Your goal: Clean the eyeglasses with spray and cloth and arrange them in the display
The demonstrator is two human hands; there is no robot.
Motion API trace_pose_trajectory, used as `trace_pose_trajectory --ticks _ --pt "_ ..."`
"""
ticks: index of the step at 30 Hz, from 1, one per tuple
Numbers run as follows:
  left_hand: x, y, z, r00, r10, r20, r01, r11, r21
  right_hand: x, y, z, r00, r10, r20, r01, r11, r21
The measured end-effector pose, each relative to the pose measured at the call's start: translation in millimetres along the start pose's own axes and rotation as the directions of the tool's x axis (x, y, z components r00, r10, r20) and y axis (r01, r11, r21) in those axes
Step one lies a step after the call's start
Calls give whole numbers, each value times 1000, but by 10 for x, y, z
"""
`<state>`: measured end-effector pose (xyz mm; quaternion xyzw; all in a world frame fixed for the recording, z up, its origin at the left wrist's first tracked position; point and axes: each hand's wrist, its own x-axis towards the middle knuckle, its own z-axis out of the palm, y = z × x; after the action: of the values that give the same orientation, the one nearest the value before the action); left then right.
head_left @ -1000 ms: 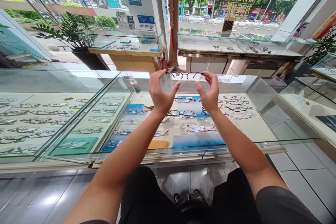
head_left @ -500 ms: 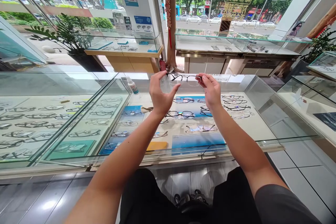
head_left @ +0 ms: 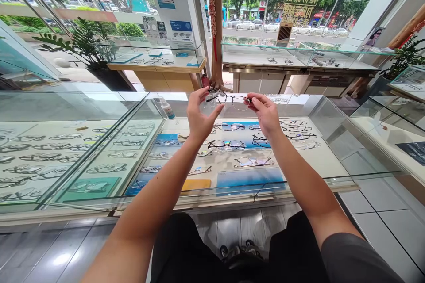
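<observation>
A pair of thin-framed glasses (head_left: 240,102) with a dark upper rim is held up above the glass display counter (head_left: 318,159). My right hand (head_left: 265,112) pinches its right end between thumb and fingers. At the other end, my left hand (head_left: 200,112) has its fingertips on the dark temple near the left lens, its thumb spread apart below. Beneath my hands, inside the counter, lie several pairs of glasses, among them a black-framed pair (head_left: 226,144) and a thin-framed pair (head_left: 253,162).
A spray bottle (head_left: 167,108) stands left of my left hand. Within the counter are a blue panel (head_left: 249,182) and a yellow case (head_left: 196,185). More glasses fill the left showcase (head_left: 43,146). A wooden trunk (head_left: 215,31) rises behind.
The glasses have turned slightly, their right side now lower, and shifted a little left. My left hand has moved slightly left and up with them.
</observation>
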<state>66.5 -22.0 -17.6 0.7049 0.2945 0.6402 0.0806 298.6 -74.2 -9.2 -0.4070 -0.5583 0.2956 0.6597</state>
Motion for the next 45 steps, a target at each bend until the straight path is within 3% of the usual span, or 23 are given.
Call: trace_pose_trajectory --ticks 4,8,14,18,28,33,37,45 --pt "50 39 -49 993 22 120 -20 1000 -17 10 -92 -59 995 82 56 -81 997 -12" --pt "63 164 -82 952 95 290 -105 994 20 3 -174 -87 977 120 174 -110 992 -66" --pt "41 281 -91 906 174 385 -156 985 -76 26 -199 -126 936 146 321 -112 986 -122" --pt "30 304 -91 898 161 410 -109 983 -148 24 -193 -135 918 172 358 -170 985 -35" --pt "-26 265 -57 881 20 473 146 939 -312 31 -164 -98 880 212 424 -258 965 53" --pt "5 270 -76 883 28 468 121 950 -287 5 -303 -157 852 229 471 -208 973 -96" --pt "19 260 -83 888 58 457 75 961 -268 -6 -345 -193 829 219 515 -198 975 -96" --pt "25 255 -88 898 66 434 40 972 -231 31 -324 -270 843 198 500 -99 971 -218"
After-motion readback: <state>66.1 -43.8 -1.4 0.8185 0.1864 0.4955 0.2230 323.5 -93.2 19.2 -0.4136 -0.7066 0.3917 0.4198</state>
